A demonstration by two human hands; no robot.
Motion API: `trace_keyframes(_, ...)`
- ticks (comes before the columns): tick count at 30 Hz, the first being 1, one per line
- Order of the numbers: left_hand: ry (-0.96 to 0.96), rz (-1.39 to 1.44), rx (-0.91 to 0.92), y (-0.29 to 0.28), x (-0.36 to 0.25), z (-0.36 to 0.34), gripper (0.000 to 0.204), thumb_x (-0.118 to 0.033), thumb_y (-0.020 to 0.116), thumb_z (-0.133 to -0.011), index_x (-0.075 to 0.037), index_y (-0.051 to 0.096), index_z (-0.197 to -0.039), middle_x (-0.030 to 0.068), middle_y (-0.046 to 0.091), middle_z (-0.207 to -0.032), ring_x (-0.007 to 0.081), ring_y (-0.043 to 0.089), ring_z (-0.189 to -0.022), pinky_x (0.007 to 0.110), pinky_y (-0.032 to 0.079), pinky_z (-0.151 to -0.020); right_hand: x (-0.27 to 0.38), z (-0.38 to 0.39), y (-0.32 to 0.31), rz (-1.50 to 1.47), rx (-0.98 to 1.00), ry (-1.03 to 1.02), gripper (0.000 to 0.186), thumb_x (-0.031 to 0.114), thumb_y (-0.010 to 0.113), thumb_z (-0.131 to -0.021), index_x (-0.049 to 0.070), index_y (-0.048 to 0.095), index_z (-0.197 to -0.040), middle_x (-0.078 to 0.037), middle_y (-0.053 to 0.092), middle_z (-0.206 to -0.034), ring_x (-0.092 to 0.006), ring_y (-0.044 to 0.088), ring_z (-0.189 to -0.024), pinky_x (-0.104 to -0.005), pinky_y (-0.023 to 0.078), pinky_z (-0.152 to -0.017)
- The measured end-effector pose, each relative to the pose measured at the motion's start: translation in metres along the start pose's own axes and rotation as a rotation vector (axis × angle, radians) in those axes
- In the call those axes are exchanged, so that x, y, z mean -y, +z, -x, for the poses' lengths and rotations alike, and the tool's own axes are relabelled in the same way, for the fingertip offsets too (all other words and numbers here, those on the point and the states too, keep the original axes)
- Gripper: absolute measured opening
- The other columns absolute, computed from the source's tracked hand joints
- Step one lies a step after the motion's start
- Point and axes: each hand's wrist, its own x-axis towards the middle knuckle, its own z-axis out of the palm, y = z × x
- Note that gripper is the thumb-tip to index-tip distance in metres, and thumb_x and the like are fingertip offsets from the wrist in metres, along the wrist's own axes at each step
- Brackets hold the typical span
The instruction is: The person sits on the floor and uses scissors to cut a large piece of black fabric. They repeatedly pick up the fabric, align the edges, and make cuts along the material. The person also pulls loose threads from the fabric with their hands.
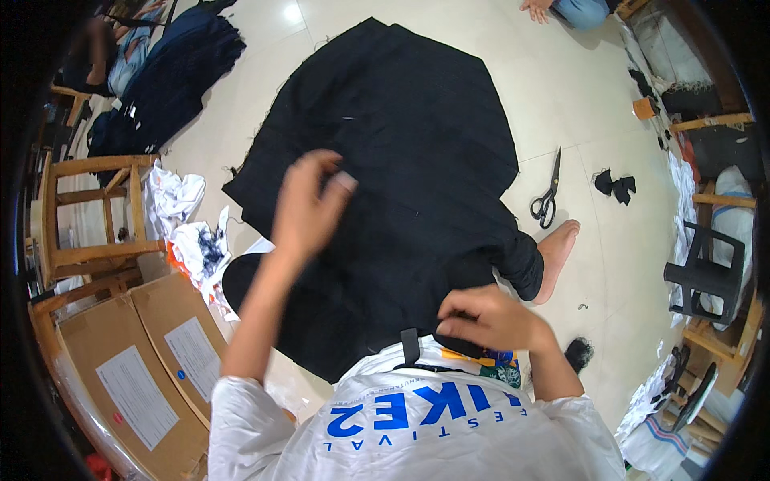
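Observation:
A large piece of black cloth [401, 144] with frayed edges spreads over my lap and the floor in front of me. My left hand [309, 208], slightly blurred, hovers above the cloth's left part, thumb and fingers apart with nothing visible between them. Close to my waist, my right hand [493, 317] is closed, its fingers curled at the near right of the cloth; what they hold, if anything, is hidden. A pair of black-handled scissors [547, 196] lies on the floor to the right, beyond my bare foot [559, 252].
Black scraps [615, 186] lie right of the scissors. At left are a wooden stool [100, 258], white cloth scraps [175, 195] and cardboard boxes [120, 377]. A dark fabric pile [172, 76] lies far left. Another person's hand [536, 8] shows at the top; a black plastic stool [706, 272] stands right.

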Motion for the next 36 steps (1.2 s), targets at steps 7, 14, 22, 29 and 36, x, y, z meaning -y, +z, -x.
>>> trace_keyframes(7, 0.176, 0.082, 0.143, 0.064, -0.099, 0.124, 0.041, -0.026, 0.088, -0.082, -0.006, 0.070, -0.113, 0.0152, 0.059, -0.117, 0.0344, 0.057, -0.112, 0.045, 0.046, -0.099, -0.049, -0.051, -0.037, 0.341, -0.367, -0.200, 0.018, 0.011, 0.079, -0.090, 0.003, 0.072, -0.104, -0.010, 0.067, -0.104, -0.0264, 0.066, -0.095, -0.0364, 0.053, -0.081)
trace_keyframes(14, 0.350, 0.193, 0.037, 0.084, -0.053, 0.122, 0.016, -0.016, 0.080, -0.088, -0.006, 0.069, -0.094, 0.0082, 0.059, -0.090, 0.0266, 0.061, -0.086, 0.036, 0.048, -0.074, -0.069, -0.069, -0.041, 0.620, -0.518, -0.436, 0.014, 0.001, 0.075, -0.087, 0.001, 0.068, -0.100, -0.012, 0.067, -0.097, -0.0314, 0.067, -0.087, -0.0387, 0.055, -0.074)
trace_keyframes(22, 0.551, 0.174, 0.066, 0.054, -0.046, 0.087, 0.022, -0.025, 0.082, -0.087, -0.007, 0.073, -0.095, 0.0071, 0.060, -0.085, 0.0250, 0.061, -0.079, 0.035, 0.048, -0.066, -0.055, -0.096, -0.074, 0.669, -0.631, -0.478, 0.018, -0.002, 0.074, -0.087, 0.003, 0.070, -0.104, -0.011, 0.065, -0.091, -0.0305, 0.067, -0.081, -0.0385, 0.053, -0.067)
trace_keyframes(29, 0.376, 0.271, 0.072, 0.069, -0.065, 0.110, 0.023, -0.017, 0.084, -0.085, -0.007, 0.078, -0.105, 0.0065, 0.065, -0.089, 0.0223, 0.061, -0.081, 0.033, 0.050, -0.069, -0.038, -0.062, -0.041, 0.730, -0.786, -0.302, 0.017, 0.010, 0.080, -0.088, 0.002, 0.071, -0.100, -0.011, 0.065, -0.087, -0.0286, 0.064, -0.075, -0.0360, 0.050, -0.066)
trace_keyframes(36, 0.341, 0.295, -0.062, 0.079, -0.072, 0.120, 0.022, -0.010, 0.085, -0.084, -0.006, 0.079, -0.105, 0.0064, 0.066, -0.086, 0.0216, 0.061, -0.077, 0.033, 0.049, -0.067, -0.029, -0.040, 0.021, -0.146, -0.544, 0.173, 0.019, 0.016, 0.077, -0.099, -0.002, 0.078, -0.106, 0.003, 0.066, -0.072, -0.0003, 0.047, -0.061, -0.0210, 0.037, -0.054)
